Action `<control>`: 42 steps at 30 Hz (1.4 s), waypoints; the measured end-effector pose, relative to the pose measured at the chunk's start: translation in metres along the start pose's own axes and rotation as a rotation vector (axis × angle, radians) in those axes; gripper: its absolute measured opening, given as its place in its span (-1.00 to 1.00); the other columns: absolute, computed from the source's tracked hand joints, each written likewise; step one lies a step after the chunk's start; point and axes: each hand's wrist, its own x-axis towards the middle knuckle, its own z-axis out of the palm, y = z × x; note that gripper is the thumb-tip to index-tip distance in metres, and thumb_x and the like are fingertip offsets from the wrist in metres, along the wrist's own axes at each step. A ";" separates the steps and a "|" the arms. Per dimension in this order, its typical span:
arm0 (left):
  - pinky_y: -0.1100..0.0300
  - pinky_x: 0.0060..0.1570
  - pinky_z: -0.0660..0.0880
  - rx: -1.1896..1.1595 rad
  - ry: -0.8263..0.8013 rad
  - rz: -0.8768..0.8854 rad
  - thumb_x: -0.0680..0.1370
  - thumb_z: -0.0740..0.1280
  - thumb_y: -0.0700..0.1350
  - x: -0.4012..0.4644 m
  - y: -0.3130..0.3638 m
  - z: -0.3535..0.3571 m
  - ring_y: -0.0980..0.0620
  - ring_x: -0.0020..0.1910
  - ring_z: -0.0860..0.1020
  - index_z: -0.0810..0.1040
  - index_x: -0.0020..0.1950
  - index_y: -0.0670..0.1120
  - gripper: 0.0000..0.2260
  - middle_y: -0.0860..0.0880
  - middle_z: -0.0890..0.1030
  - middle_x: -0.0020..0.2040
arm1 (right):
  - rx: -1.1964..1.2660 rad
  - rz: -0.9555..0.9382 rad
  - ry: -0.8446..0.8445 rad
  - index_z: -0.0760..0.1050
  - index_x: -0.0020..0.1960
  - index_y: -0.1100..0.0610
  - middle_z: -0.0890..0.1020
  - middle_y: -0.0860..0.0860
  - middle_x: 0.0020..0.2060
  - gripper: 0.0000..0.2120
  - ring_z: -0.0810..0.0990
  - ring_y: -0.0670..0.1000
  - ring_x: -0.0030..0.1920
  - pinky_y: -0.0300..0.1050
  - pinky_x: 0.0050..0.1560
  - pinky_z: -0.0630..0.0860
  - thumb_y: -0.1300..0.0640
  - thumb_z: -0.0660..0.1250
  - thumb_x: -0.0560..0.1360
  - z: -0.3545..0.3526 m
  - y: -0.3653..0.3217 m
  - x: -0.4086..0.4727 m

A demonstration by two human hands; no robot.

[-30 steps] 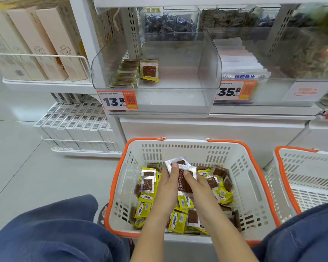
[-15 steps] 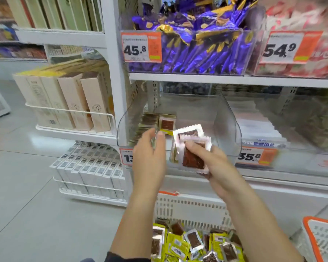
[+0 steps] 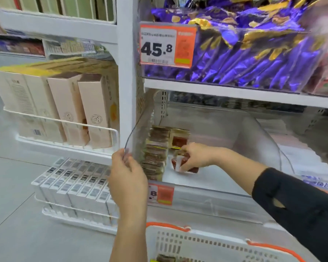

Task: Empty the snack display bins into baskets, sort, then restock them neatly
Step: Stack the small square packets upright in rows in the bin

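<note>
Tall boxes [image 3: 70, 108]: pale cartons stood upright in a row behind a white wire rail on the far-left shelf.
Flat boxes [image 3: 78, 188]: white packs with barcodes lay in rows on the low shelf beneath them, just above the floor.
Left hand [image 3: 128, 178]: its fingers [image 3: 130, 160] were curled on the front left edge of the clear bin, the thumb pinching the plastic wall.
Clear bin [image 3: 259, 146]: the see-through snack display bin sat on the lower shelf, open at the front, with an orange price tag [image 3: 164, 193] partly hidden behind the left wrist.
Stacked packets [image 3: 155, 154]: brown snack sachets stood packed in a tidy row along the bin's left wall, one yellow-edged packet upright at the back.
Held packets [image 3: 182, 164]: a small bunch of red-brown sachets with white crimped edges rested low on the bin floor, just beside the stacked row.
Right hand [image 3: 196, 156]: reached inside the bin, its fingers closed narrowly round the held packets; a black sleeve covered the forearm.
Purple packets [image 3: 254, 53]: shiny purple and gold packs filled the bin on the shelf above, tagged 45.8.
Basket [image 3: 216, 246]: a white basket with an orange rim stood below the bin, a few packets just showing inside.
</note>
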 end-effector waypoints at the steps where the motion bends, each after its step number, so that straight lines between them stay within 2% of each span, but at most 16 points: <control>1: 0.22 -0.03 0.30 -0.002 0.007 -0.001 0.63 0.15 -0.20 0.000 0.000 0.001 0.04 0.07 0.55 0.49 0.22 -0.05 -0.78 0.06 0.61 0.16 | 0.002 -0.012 0.038 0.51 0.15 0.15 0.52 0.10 0.02 -0.54 0.53 0.11 0.01 0.00 -0.07 0.51 -0.06 0.48 0.35 -0.001 0.000 0.005; 4: 0.23 -0.07 0.28 0.000 0.043 0.001 0.62 0.16 -0.23 0.001 -0.001 0.004 0.09 -0.03 0.49 0.51 0.15 -0.03 -0.80 0.05 0.62 0.10 | -0.039 -0.032 0.117 0.49 -0.15 0.13 0.46 0.07 -0.07 -0.73 0.45 0.06 -0.06 -0.08 -0.22 0.41 -0.01 0.48 0.32 -0.003 0.000 0.012; 7: 0.23 -0.10 0.29 -0.004 0.063 0.000 0.62 0.17 -0.23 0.001 -0.001 0.004 0.09 -0.05 0.49 0.51 0.14 -0.03 -0.80 0.06 0.62 0.08 | -0.087 -0.036 0.159 0.44 -0.24 0.06 0.46 0.06 -0.07 -0.79 0.46 0.07 0.00 -0.07 -0.17 0.44 0.01 0.44 0.35 -0.002 0.003 0.016; 10: 0.21 -0.16 0.26 0.003 0.053 -0.021 0.63 0.17 -0.20 0.000 0.000 0.004 0.07 -0.02 0.51 0.50 0.12 0.00 -0.82 0.11 0.61 0.09 | -0.106 -0.015 0.176 0.53 -0.03 0.09 0.45 0.05 0.01 -0.72 0.49 0.07 0.00 -0.04 -0.10 0.50 -0.03 0.45 0.36 0.000 0.005 0.018; 13: 0.22 -0.12 0.27 -0.001 0.037 -0.028 0.63 0.17 -0.20 -0.001 0.001 0.002 0.05 0.03 0.54 0.50 0.12 -0.01 -0.83 0.11 0.61 0.12 | -0.047 -0.012 0.220 0.52 0.20 0.10 0.46 0.07 0.08 -0.58 0.46 0.07 0.09 -0.16 -0.16 0.40 0.00 0.46 0.39 -0.003 0.003 0.017; 16: 0.23 -0.09 0.29 -0.006 0.017 -0.014 0.63 0.16 -0.22 -0.002 0.003 0.000 0.10 0.03 0.51 0.49 0.09 -0.01 -0.83 0.11 0.61 0.14 | 0.049 0.000 0.230 0.42 0.36 0.16 0.52 0.05 0.17 -0.42 0.50 0.08 0.14 -0.11 0.04 0.47 0.06 0.49 0.40 -0.013 0.004 0.021; 19: 0.24 -0.16 0.29 -0.005 0.011 -0.006 0.63 0.15 -0.22 -0.003 0.004 -0.001 0.11 0.02 0.50 0.45 0.05 0.03 -0.83 0.12 0.60 0.14 | 0.208 0.035 0.209 0.36 0.35 0.12 0.50 0.04 0.15 -0.40 0.50 0.06 0.08 -0.10 0.05 0.49 0.10 0.52 0.38 -0.019 0.005 0.024; 22: 0.21 -0.16 0.30 -0.004 0.023 -0.029 0.63 0.14 -0.21 -0.003 0.004 0.001 0.06 0.05 0.52 0.44 0.06 0.03 -0.84 0.14 0.60 0.13 | 0.089 0.081 0.342 0.39 0.28 0.12 0.47 0.12 0.14 -0.47 0.48 0.09 0.03 -0.12 -0.05 0.44 0.08 0.50 0.38 -0.009 0.008 0.027; 25: 0.21 -0.14 0.30 -0.002 0.027 -0.037 0.64 0.14 -0.21 -0.004 0.004 0.002 0.05 0.06 0.53 0.46 0.07 0.02 -0.84 0.14 0.60 0.13 | 0.144 0.154 0.434 0.29 0.41 0.13 0.39 0.16 0.27 -0.29 0.47 0.16 0.20 -0.10 0.13 0.44 -0.01 0.51 0.37 0.005 0.013 0.030; 27: 0.22 -0.18 0.30 0.002 0.032 -0.035 0.64 0.15 -0.20 -0.004 0.004 0.002 0.07 0.05 0.53 0.45 0.06 0.02 -0.85 0.14 0.60 0.13 | 0.237 0.247 0.402 0.11 0.50 0.21 0.29 0.23 0.41 -0.12 0.39 0.20 0.34 -0.07 0.19 0.42 -0.03 0.51 0.38 0.007 0.013 0.032; 29: 0.31 -0.24 0.30 -0.001 0.034 -0.033 0.64 0.15 -0.20 -0.003 0.003 0.002 0.09 0.02 0.51 0.44 0.05 0.03 -0.85 0.14 0.61 0.13 | 0.369 0.316 0.352 -0.13 0.55 0.26 0.15 0.23 0.51 -0.02 0.31 0.21 0.42 -0.09 0.20 0.40 0.04 0.48 0.44 0.008 0.010 0.032; 31: 0.41 -0.25 0.27 -0.003 0.035 -0.033 0.64 0.15 -0.19 -0.003 0.002 0.002 0.11 0.00 0.50 0.45 0.06 0.03 -0.85 0.15 0.61 0.12 | 0.438 0.324 0.349 -0.27 0.55 0.24 -0.05 0.21 0.55 -0.02 0.25 0.19 0.47 -0.11 0.25 0.39 0.17 0.42 0.48 0.010 0.004 0.032; 33: 0.43 -0.25 0.25 0.000 0.034 -0.038 0.64 0.15 -0.19 -0.003 0.002 0.002 0.13 0.00 0.50 0.44 0.06 0.04 -0.85 0.15 0.60 0.12 | 0.387 0.271 0.385 -0.29 0.55 0.21 -0.20 0.20 0.55 -0.10 0.19 0.19 0.50 -0.09 0.33 0.38 0.29 0.32 0.50 0.012 -0.002 0.033; 35: 0.43 -0.24 0.25 0.004 0.034 -0.040 0.64 0.15 -0.19 -0.003 0.002 0.003 0.13 0.01 0.50 0.44 0.07 0.04 -0.85 0.16 0.60 0.12 | 0.326 0.213 0.407 -0.25 0.56 0.21 -0.20 0.22 0.54 -0.13 0.09 0.22 0.53 -0.07 0.40 0.31 0.32 0.29 0.49 0.014 -0.005 0.035; 39: 0.44 -0.25 0.24 0.011 0.043 -0.041 0.64 0.16 -0.19 -0.003 0.002 0.003 0.13 0.00 0.50 0.45 0.07 0.03 -0.85 0.16 0.61 0.12 | 0.363 0.304 0.424 -0.26 0.56 0.18 -0.22 0.24 0.53 -0.01 0.06 0.24 0.53 0.00 0.44 0.27 0.16 0.43 0.47 0.015 -0.001 0.038; 42: 0.46 -0.26 0.24 0.012 0.041 -0.042 0.63 0.17 -0.19 -0.003 0.002 0.003 0.13 -0.02 0.51 0.45 0.06 0.03 -0.86 0.16 0.60 0.12 | 0.422 0.367 0.388 -0.28 0.56 0.12 -0.18 0.26 0.53 0.06 0.20 0.24 0.49 0.01 0.37 0.31 -0.02 0.47 0.45 0.015 0.006 0.032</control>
